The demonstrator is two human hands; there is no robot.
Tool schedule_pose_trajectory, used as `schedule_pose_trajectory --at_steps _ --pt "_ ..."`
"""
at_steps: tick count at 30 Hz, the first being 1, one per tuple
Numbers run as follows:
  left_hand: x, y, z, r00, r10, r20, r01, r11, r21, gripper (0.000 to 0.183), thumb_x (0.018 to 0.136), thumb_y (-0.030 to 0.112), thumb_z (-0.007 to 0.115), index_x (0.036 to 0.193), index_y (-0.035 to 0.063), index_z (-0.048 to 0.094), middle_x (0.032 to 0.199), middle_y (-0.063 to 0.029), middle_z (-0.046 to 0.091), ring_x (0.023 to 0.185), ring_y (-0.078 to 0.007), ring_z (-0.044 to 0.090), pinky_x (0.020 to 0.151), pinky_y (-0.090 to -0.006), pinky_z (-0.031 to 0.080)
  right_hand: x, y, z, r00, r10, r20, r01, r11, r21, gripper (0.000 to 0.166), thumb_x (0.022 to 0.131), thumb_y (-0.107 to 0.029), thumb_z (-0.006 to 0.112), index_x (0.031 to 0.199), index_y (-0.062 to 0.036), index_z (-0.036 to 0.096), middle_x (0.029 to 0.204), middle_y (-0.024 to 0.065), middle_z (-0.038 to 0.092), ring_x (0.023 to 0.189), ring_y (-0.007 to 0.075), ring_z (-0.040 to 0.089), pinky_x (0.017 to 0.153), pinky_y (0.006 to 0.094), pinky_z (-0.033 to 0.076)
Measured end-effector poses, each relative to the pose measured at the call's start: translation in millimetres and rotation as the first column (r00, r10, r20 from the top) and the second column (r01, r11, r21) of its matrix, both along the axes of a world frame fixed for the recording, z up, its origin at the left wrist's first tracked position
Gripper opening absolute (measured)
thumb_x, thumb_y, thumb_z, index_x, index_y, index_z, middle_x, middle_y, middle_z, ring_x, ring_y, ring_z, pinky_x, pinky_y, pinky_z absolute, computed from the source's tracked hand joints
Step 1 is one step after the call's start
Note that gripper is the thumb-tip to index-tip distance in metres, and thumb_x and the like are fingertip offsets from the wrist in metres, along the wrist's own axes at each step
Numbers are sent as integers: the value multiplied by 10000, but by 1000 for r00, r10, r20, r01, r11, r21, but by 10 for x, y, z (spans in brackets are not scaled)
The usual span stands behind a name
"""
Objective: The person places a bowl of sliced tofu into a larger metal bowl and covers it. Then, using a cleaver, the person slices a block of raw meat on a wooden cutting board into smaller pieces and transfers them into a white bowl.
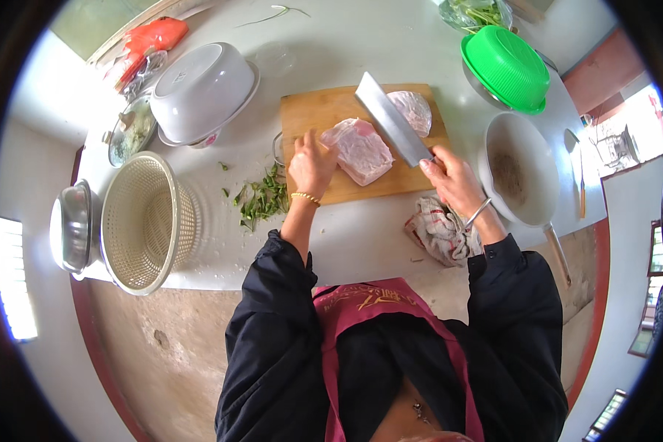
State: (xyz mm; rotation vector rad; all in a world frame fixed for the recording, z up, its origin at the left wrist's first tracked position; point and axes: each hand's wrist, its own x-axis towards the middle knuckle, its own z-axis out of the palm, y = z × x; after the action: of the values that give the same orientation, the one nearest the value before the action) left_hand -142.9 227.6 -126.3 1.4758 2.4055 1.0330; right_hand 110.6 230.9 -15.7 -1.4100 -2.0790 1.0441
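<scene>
A wooden cutting board (299, 115) lies on the table with two pieces of pale raw meat. The larger piece (360, 153) is at the board's middle, and the smaller piece (414, 110) sits farther back on the right. My right hand (452, 179) grips the handle of a cleaver (391, 121). Its broad blade slants up to the left, between the two pieces in this view, and partly covers the smaller one. At the left edge of the larger piece rests my left hand (312, 170), its fingers slightly apart and its thumb by the meat.
Green peppers (262, 199) lie left of the board. A beige plastic basket (187, 212), steel bowl (73, 226) and overturned white basin (199, 83) stand farther left. At right are a crumpled cloth (442, 232), a frying pan (522, 166) and a green colander (505, 66).
</scene>
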Motion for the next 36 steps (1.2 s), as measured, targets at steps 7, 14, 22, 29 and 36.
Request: schedule_pose_trajectory --at_steps 7,14,22,29,36 --pt "-152 98 -301 976 -21 218 3 997 82 414 671 235 670 1054 105 581 1076 -140 559 831 -338 617 714 -438 502 -531 -2 -63 940 156 303 -180 982 54 304 912 -319 532 908 -22 465 694 196 584 675 415 565 572 496 389" --pt "-321 182 -401 963 -16 269 -9 996 91 384 655 178 649 1022 73 609 1039 -134 585 862 -334 604 748 -414 489 -850 260 -220 873 266 408 -252 964 -89 348 941 -315 490 849 8 397 607 220 527 553 402 526 522 474 391" --pt "-445 346 -547 940 -59 336 7 988 152 341 646 122 660 976 45 623 909 -125 601 787 -300 611 717 -394 488 -1232 533 -263 902 322 289 -246 931 -269 339 956 -300 472 829 -10 352 522 104 462 375 192 469 386 370 387" --pt "-389 377 -549 942 -78 326 20 984 179 314 652 127 662 953 46 623 889 -128 609 789 -303 612 711 -397 489 -1749 840 -734 942 214 258 -236 970 56 366 935 -327 475 928 39 483 671 235 600 498 340 587 484 410 460" --pt "-420 413 -618 962 0 275 -40 989 142 334 654 146 663 966 37 610 932 -170 622 824 -343 609 738 -403 494 -1189 704 -197 875 399 276 -279 879 -385 321 958 -305 448 835 -14 392 569 66 485 351 156 490 334 305 390"
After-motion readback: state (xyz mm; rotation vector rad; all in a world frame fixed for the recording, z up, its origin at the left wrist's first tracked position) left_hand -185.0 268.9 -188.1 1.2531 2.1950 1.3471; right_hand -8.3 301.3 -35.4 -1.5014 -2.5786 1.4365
